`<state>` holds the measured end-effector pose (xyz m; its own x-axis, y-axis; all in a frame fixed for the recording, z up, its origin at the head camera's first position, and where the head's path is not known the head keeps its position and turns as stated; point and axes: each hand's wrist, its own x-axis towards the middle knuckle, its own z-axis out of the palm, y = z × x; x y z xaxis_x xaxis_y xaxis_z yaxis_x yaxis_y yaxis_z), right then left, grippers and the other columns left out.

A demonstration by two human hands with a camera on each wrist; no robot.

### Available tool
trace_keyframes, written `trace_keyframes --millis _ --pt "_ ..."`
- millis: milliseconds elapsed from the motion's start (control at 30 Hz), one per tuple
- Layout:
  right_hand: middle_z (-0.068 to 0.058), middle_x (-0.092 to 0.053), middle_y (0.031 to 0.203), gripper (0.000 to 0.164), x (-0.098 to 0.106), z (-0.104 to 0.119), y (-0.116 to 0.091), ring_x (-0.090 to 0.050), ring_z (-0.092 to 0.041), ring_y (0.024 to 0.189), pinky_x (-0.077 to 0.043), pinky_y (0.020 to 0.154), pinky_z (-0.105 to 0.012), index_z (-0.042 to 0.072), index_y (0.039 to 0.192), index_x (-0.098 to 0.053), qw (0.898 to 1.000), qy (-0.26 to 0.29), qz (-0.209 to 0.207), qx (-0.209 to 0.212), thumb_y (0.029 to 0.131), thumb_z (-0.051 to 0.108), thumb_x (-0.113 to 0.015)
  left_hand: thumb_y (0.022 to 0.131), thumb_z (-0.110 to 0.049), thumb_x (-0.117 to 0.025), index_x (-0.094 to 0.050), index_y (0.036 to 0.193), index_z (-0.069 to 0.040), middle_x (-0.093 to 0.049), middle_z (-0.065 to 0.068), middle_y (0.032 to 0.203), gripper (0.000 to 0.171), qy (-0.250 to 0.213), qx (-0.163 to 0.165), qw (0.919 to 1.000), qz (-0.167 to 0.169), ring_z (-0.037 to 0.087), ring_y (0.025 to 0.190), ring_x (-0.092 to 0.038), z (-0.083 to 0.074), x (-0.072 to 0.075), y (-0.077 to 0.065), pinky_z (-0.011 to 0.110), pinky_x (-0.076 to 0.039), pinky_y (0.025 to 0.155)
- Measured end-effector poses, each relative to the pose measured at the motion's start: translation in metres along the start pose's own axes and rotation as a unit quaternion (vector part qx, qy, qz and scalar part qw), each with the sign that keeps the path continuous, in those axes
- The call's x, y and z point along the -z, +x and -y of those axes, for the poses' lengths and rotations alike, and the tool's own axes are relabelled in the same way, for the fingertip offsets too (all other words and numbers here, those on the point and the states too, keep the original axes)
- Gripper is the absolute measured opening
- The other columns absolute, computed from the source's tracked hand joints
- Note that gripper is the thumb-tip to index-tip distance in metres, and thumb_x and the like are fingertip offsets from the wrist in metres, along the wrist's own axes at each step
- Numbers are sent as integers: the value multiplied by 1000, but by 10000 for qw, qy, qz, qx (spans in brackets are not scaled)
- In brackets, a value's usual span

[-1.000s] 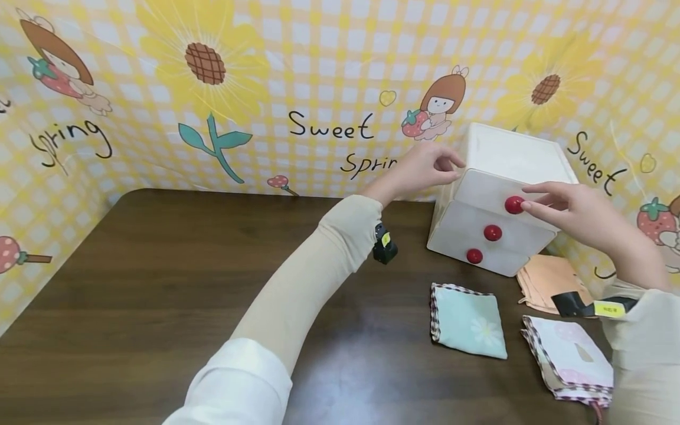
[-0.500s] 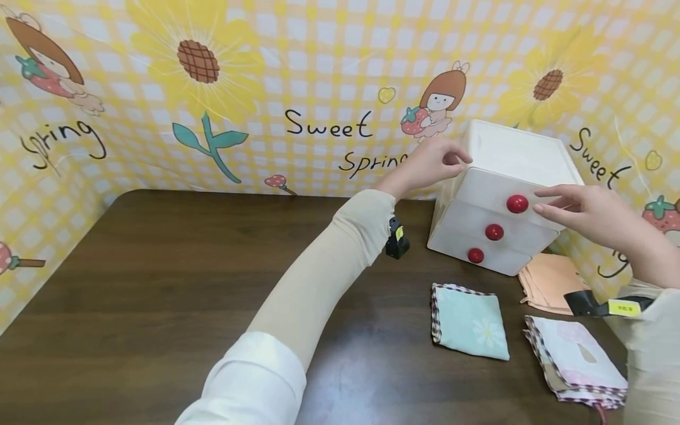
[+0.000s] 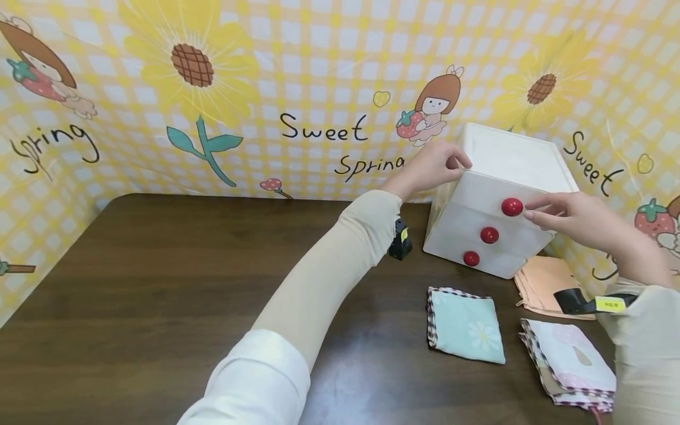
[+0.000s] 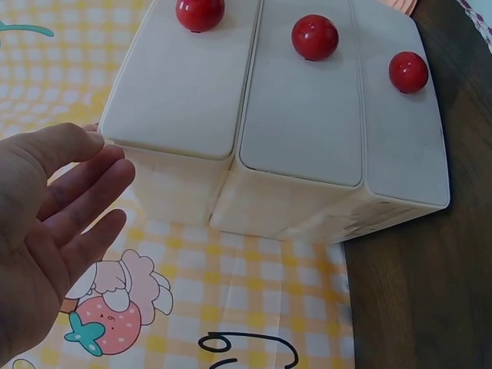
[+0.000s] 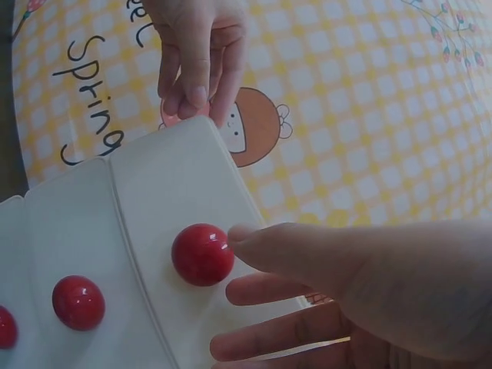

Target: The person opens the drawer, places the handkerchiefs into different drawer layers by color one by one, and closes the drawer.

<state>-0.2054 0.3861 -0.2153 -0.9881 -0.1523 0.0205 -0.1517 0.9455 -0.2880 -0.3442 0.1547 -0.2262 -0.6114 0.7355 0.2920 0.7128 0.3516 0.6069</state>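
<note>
The left hand (image 3: 434,165) is reaching its loosely curled fingers to the upper corner of the drawer box (image 3: 517,156), which is standing on the bench (image 3: 159,283). The right hand (image 3: 579,223) is keeping its fingers apart, the thumb hovering beside or touching the top knob (image 3: 512,207); I cannot tell which. Three cloths (image 3: 470,327) are lying nearby.

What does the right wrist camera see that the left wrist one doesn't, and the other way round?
Only the right wrist view shows the right hand, close by the top red knob. Only the left wrist view shows the side wall of the white drawer unit and a sliver of orange cloth. Both show the left hand, the drawer unit's front, three red knobs and the yellow checked backdrop.
</note>
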Motion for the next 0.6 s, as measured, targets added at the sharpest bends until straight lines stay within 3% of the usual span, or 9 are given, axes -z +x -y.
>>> trace_keyframes --millis 233,400,467,600 --pt "-25 -63 102 37 -6 -2 5 -62 -33 84 -49 62 -33 -1 114 -59 9998 188 97 -9 92 28 -56 89 -5 -54 -67 105 -6 -63 2 99 21 -35 138 9995 -271 9 86 -53 -1 -4 0 13 -41 71" --pt "-28 -60 105 38 -11 -2 8 -64 -33 82 -53 63 -39 -5 112 -56 9981 555 224 -160 92 28 -55 88 -3 -56 -67 103 -4 -64 3 101 19 -399 137 9982 -425 9 88 -55 1 -7 0 11 -40 71" --pt "-27 -61 101 37 -13 -1 10 -64 -32 81 -53 63 -39 -6 107 -57 9973 681 210 -195 92 28 -55 87 -3 -58 -67 103 -3 -65 3 102 18 -492 139 9976 -463 9 88 -55 2 -8 0 10 -40 72" --pt "-19 -65 86 35 -18 2 15 -64 -27 74 -51 57 -30 -5 91 -60 9975 668 -49 -218 92 29 -56 88 -4 -59 -67 104 -3 -65 4 102 18 -564 143 9970 -505 9 89 -55 2 -8 0 9 -40 73"
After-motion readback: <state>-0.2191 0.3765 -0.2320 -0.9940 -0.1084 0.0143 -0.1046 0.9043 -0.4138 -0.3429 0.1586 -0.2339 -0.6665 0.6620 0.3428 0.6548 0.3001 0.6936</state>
